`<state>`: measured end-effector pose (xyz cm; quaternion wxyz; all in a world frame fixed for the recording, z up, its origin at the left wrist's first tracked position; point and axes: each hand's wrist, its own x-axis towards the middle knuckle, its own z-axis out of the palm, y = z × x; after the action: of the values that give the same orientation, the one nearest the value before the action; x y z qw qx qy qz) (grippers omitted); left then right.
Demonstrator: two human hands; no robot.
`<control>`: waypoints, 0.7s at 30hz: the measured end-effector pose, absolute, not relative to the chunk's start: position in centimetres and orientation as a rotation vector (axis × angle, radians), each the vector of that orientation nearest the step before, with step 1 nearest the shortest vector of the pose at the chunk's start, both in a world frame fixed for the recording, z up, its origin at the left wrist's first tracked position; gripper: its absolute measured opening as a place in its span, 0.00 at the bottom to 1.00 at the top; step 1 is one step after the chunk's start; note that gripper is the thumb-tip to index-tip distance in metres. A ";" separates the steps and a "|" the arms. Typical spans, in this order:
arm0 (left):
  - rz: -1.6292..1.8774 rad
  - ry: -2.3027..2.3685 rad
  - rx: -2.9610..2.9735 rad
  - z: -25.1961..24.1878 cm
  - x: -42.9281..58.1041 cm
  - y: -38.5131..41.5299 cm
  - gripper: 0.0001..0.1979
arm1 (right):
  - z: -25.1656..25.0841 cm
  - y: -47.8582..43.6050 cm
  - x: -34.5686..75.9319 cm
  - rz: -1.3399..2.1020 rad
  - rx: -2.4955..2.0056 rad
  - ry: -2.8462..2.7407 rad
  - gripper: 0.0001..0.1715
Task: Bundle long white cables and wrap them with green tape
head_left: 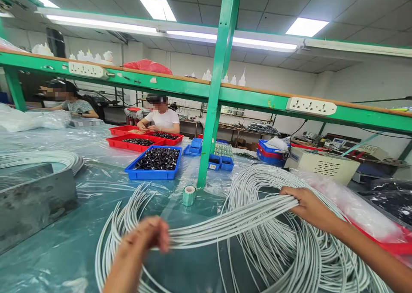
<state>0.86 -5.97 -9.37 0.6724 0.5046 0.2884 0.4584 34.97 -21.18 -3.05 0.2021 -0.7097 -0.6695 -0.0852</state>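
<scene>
Pale grey wires (231, 222) stretch in a bunch from the left hand (137, 243) to the right hand (307, 205), over a green table (193, 269). The left fingers are bent and blurry; I cannot tell if they grip. The right fingers are closed around the bunch. Behind sit green tape (189, 199), a blue tray (154, 175) of black bits (157, 158), red trays (119, 145) and a person in white (165, 120).

Ceiling panels (157, 8) glow brightly; left hand (141, 236) is blurred.

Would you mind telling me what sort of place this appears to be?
Probably an assembly workshop: coiled pale cables on the bench, a blue tray of black parts, and power strips along a green frame.
</scene>
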 end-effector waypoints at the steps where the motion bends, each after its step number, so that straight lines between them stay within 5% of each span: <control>1: 0.673 0.538 1.077 -10.0 2.1 -7.6 0.12 | -2.9 -20.7 34.9 -0.320 -1.966 -1.864 0.06; 5: 0.278 0.376 0.501 -11.3 6.8 -11.2 0.32 | -3.1 -20.2 34.3 -0.619 -1.827 -1.935 0.17; 11: 1.035 0.677 0.040 -10.8 5.4 -6.0 0.04 | -2.0 -22.8 33.9 -1.245 -1.436 -2.140 0.23; 21: 1.219 0.391 0.302 -5.6 0.2 0.7 0.19 | 1.5 -27.7 39.1 -1.846 -1.380 -2.045 0.21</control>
<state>0.16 0.67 -5.63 0.7914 0.1405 0.1819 0.5665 39.07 -27.67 1.52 0.0303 -0.4475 -0.6634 -0.5989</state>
